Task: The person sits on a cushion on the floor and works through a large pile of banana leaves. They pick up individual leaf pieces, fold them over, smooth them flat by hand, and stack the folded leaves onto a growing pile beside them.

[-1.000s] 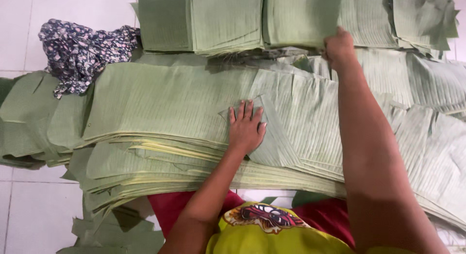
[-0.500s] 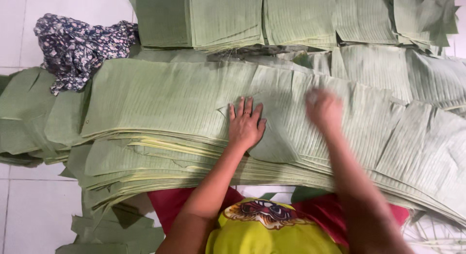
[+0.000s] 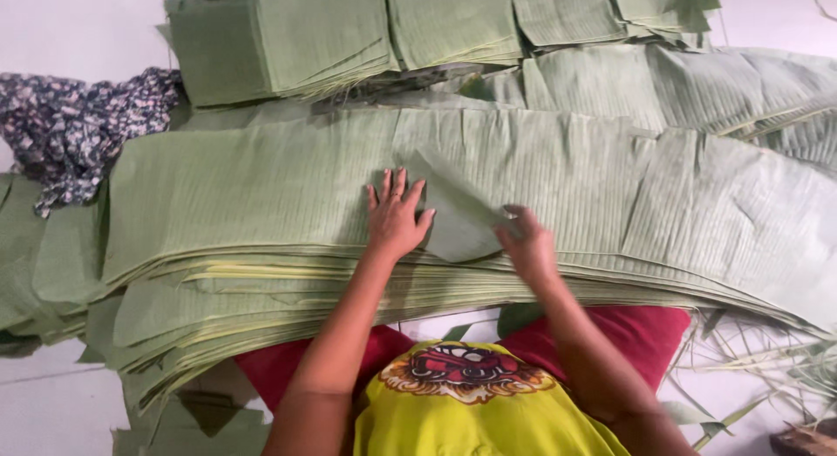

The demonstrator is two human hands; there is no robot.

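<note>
Floor of pale tile (image 3: 78, 24) shows at the far left beyond your fingertips and again as a strip near your left elbow; everything else under your hands is leaf. Your left hand (image 3: 397, 214) lies flat, fingers spread, palm down on the top sheet of the long leaf stack (image 3: 261, 190), holding nothing. Your right hand (image 3: 527, 244), just right of it, has its fingers curled closed on the edge of a folded leaf piece (image 3: 453, 214), which lies between your two hands, touching the left fingertips; motion blur softens the right fingers, so the exact grip is hard to read. Beyond your fingertips lies a row of folded leaf bundles (image 3: 349, 37); four or so can be told apart, the rightmost cut off by the frame's top edge. To the right of your right fingers, further long leaves (image 3: 697, 81) run out of frame. One patterned cloth (image 3: 74, 125) sits crumpled well left of your left fingers, partly tucked behind the stack. The sheets in the stack are too many and too close to count. Your yellow shirt (image 3: 471, 412) and red garment (image 3: 628, 330) fill the near edge; leaf scraps (image 3: 767, 369) lie to the lower right.
</note>
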